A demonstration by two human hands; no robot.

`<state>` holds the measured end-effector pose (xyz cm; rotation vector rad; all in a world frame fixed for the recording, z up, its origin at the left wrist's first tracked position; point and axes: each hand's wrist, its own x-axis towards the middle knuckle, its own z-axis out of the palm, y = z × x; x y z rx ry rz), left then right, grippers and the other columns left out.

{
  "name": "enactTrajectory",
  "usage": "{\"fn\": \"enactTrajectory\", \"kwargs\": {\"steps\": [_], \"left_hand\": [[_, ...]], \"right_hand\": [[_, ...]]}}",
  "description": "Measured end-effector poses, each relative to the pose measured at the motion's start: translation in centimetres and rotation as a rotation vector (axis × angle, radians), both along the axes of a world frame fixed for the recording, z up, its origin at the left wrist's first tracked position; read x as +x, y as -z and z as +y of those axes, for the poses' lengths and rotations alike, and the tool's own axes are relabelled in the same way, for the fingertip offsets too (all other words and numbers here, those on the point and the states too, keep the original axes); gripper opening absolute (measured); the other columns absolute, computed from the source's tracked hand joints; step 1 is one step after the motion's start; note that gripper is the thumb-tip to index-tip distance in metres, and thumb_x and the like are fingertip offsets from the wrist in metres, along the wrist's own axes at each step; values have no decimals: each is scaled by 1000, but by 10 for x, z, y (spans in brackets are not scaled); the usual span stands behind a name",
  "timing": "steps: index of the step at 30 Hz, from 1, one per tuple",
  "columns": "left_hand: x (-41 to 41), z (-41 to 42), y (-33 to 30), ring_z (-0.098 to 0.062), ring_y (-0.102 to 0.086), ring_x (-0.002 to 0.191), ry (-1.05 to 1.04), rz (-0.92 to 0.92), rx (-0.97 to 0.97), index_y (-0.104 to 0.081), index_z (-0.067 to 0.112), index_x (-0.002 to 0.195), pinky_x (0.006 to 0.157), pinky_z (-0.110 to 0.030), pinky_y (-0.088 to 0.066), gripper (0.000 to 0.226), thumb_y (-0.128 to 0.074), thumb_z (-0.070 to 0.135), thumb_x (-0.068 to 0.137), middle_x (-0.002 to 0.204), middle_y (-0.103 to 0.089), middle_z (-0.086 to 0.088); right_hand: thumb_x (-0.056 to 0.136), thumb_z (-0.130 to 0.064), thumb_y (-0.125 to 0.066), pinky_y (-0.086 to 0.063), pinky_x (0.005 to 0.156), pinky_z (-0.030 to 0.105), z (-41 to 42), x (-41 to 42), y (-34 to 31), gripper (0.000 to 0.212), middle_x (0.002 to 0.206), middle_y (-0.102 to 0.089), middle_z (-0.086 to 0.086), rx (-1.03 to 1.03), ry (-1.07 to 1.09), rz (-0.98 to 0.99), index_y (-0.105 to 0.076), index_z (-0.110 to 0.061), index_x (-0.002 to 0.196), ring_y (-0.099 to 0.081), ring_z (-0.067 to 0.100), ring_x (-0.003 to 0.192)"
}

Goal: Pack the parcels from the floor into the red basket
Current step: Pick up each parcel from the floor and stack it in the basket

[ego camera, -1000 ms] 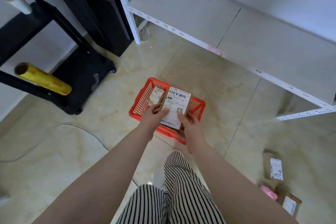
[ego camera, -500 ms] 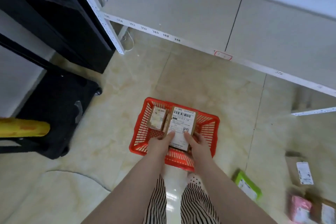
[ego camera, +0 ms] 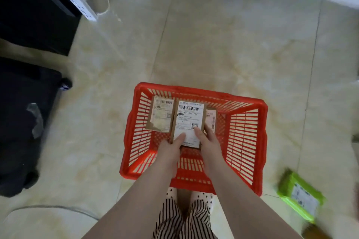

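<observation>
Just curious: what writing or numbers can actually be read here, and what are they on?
"020 054 814 150", roughly: white label of the held parcel, under its barcode.
Rest of that label: too small.
Left parcel label: blurred.
Green parcel label: blurred.
Shelf rail numbers: blurred.

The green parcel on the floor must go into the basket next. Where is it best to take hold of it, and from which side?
Probably across its two long edges, coming from above. The green parcel lies flat on the floor, right of the red basket, label up, nothing on top. It looks thin, so a grip across the short width should hold. The picture is blurred there.
</observation>
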<state>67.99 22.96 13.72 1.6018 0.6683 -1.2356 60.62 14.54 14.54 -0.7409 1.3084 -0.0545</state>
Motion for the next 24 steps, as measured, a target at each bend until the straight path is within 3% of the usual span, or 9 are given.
{"fn": "enactTrajectory", "kwargs": {"steps": [3, 6, 9, 13, 24], "left_hand": [[-2, -4, 36, -28, -67, 104, -54, -12, 54, -60, 11, 125, 96, -46, -52, 47, -73, 26, 82, 117, -69, -9], [-1, -11, 59, -29, -61, 114, -53, -63, 134, -56, 10, 130, 100, -42, -48, 61, -76, 33, 77, 126, -65, -8], [1, -18, 73, -28, -57, 121, -80, -111, 140, -49, 9, 138, 102, -40, -46, 61, -73, 25, 84, 133, -60, -8], [5, -24, 82, -30, -56, 121, -112, -83, 187, -48, 10, 139, 104, -45, -46, 61, -71, 26, 85, 134, -59, -9], [15, -29, 95, -31, -58, 119, -144, -76, 233, -49, 12, 138, 103, -49, -46, 61, -71, 31, 84, 132, -61, -9]], "right_hand": [[94, -25, -60, -52, 79, 21, 4, 6, 38, 49, 127, -65, 0, -51, -35, 23, -47, -24, 141, -64, 13, 109], [93, -27, -62, -48, 90, 25, 8, 11, 65, 49, 127, -61, -2, -156, -95, 62, -47, -23, 140, -59, 13, 112], [90, -35, -63, -44, 102, 35, 6, 14, 84, 53, 132, -57, -2, -194, -144, 95, -47, -27, 140, -53, 17, 122], [95, -24, -59, -46, 103, 35, -3, 17, 96, 47, 132, -61, -1, -203, -184, 81, -49, -21, 140, -57, 18, 121], [99, -24, -49, -39, 111, 42, -6, 27, 108, 50, 143, -53, 1, -254, -307, 199, -39, -23, 148, -47, 23, 132]]}}
